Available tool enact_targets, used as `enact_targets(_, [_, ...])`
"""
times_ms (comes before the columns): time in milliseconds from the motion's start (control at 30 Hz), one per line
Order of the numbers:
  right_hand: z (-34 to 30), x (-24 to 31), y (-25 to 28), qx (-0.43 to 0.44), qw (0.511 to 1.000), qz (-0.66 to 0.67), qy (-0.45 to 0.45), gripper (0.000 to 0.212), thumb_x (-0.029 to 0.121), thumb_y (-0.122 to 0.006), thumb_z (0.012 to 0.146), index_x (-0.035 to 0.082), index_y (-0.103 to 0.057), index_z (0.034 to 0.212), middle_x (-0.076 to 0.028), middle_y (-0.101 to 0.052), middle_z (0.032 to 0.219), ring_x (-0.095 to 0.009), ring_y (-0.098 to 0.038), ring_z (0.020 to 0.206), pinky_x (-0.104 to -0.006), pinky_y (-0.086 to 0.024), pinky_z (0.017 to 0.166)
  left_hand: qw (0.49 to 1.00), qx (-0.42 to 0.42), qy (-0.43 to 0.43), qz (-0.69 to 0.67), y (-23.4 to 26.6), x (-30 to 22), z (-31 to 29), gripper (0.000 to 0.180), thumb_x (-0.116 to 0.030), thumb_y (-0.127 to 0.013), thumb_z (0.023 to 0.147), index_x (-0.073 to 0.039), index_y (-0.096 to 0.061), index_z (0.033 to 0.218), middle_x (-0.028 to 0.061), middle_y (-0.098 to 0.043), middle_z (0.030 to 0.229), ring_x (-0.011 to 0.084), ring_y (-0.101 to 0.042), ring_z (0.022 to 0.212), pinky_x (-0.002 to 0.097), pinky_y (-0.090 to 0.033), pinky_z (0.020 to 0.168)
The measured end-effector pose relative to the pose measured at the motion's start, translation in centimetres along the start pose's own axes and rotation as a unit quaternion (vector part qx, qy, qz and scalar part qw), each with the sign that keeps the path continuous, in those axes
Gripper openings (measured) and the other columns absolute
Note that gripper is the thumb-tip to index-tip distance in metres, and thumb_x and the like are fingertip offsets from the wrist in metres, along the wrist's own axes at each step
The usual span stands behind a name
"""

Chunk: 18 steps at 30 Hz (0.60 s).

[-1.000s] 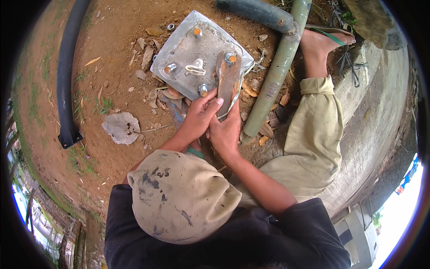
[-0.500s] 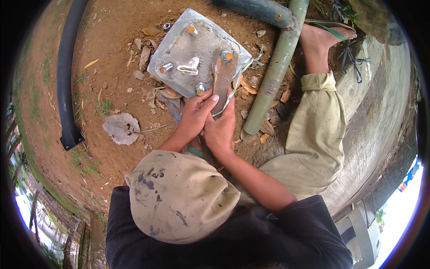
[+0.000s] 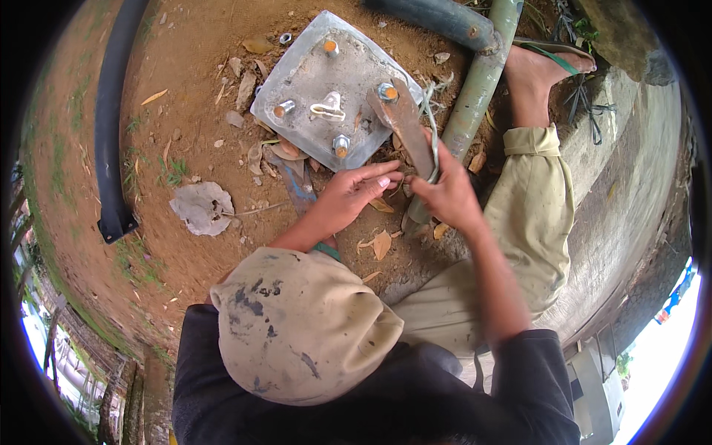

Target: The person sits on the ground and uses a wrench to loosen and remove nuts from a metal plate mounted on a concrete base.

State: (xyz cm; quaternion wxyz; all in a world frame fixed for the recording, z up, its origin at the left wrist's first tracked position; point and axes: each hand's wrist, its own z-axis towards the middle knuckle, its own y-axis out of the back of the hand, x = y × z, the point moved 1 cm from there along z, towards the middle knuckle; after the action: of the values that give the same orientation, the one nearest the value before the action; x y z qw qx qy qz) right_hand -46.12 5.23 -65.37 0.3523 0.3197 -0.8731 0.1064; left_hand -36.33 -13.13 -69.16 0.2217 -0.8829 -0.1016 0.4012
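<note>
A rusty flat open-ended wrench (image 3: pixel 411 133) has its forked end around a bolt (image 3: pixel 387 93) at the right corner of a square concrete block (image 3: pixel 311 74). My right hand (image 3: pixel 451 194) is closed around the wrench's near end, and a pale strip of cord or plastic (image 3: pixel 434 137) hangs beside it. My left hand (image 3: pixel 348 196) is just left of the wrench, below the block, with fingers stretched out and holding nothing. Other rust-topped bolts, one with a nut (image 3: pixel 341 145), stand up from the block. A folded whitish scrap (image 3: pixel 328 107) lies on its top.
A green metal pipe (image 3: pixel 475 96) lies to the right, meeting a dark pipe (image 3: pixel 437 21) at the far side. A black tube with an end plate (image 3: pixel 106 133) lies at left. Dry leaves and a loose nut (image 3: pixel 285 38) are on the soil. A concrete slab (image 3: pixel 623 185) borders the right.
The wrench's near end has swung to the right around the bolt, with my right hand on it. My left hand has come off the wrench and its fingers have opened.
</note>
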Motion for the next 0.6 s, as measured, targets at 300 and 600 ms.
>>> enact_targets(300, [-3.3, -2.4, -1.7, -0.078, 0.991, -0.077, 0.074, 0.077, 0.002, -0.066, 0.087, 0.006, -0.033, 0.157, -0.010, -0.065, 0.097, -0.015, -0.063, 0.076, -0.0303, -0.052, 0.066, 0.997, 0.000, -0.051, -0.056, -1.1, 0.7, 0.7, 0.044, -0.023, -0.058, 0.107, 0.002, -0.054, 0.143, 0.0081, -0.067, 0.127, 0.0121, -0.061, 0.114, 0.0283, -0.048, 0.100])
enact_targets(600, [-3.1, -0.1, -11.3, -0.176, 0.965, 0.196, 0.013, 0.065, 0.000, -0.061, 0.093, 0.008, -0.032, 0.150, -0.004, -0.058, 0.073, -0.010, -0.051, 0.044, -0.0267, -0.040, 0.035, 0.996, -0.052, -0.066, -0.026, 0.0, 0.2, -1.0, 0.036, -0.023, -0.052, 0.109, 0.003, -0.062, 0.131, 0.0038, -0.069, 0.109, 0.0073, -0.057, 0.098, 0.0276, -0.050, 0.088])
